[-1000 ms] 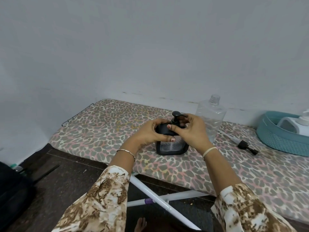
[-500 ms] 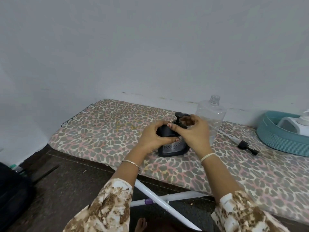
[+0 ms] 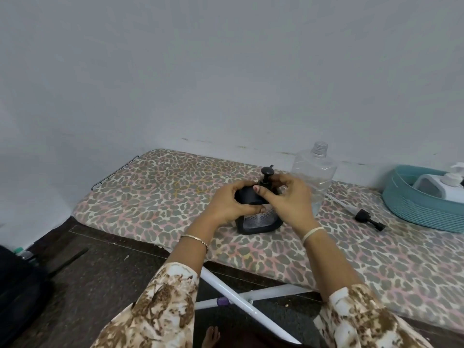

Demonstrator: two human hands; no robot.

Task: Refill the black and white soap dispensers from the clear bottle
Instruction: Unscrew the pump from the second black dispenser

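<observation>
At the middle of the leopard-print surface (image 3: 150, 194), in the head view, the black dispenser (image 3: 261, 223) stands upright between both hands. The left hand (image 3: 226, 203) grips its body, fingers (image 3: 242, 188) curled over the shoulder and thumb pressed across the front. The right hand (image 3: 292, 200) pinches the base of the pump (image 3: 266, 172), thumb and fingers clamped on the collar, so the pump sits in the neck of the dispenser. Whether it is being screwed on or off cannot be told.

Just behind the right hand stands the clear bottle (image 3: 315, 169), upright with its threaded neck uncapped. It looks nearly empty, though the level is hard to read. Right of it, a loose pump (image 3: 369, 219) with its tube lies flat on the surface, apart from everything else; it is probably the bottle's own top.

Further right, the white dispenser (image 3: 449, 183) sits inside a teal basket (image 3: 421, 214), pump fitted, well apart from both hands.

As a judgement: work centres on the black dispenser's pump, and nothing is being poured now. The white dispenser looks untouched, so its refill seems left to do, along with capping the bottle.
</observation>
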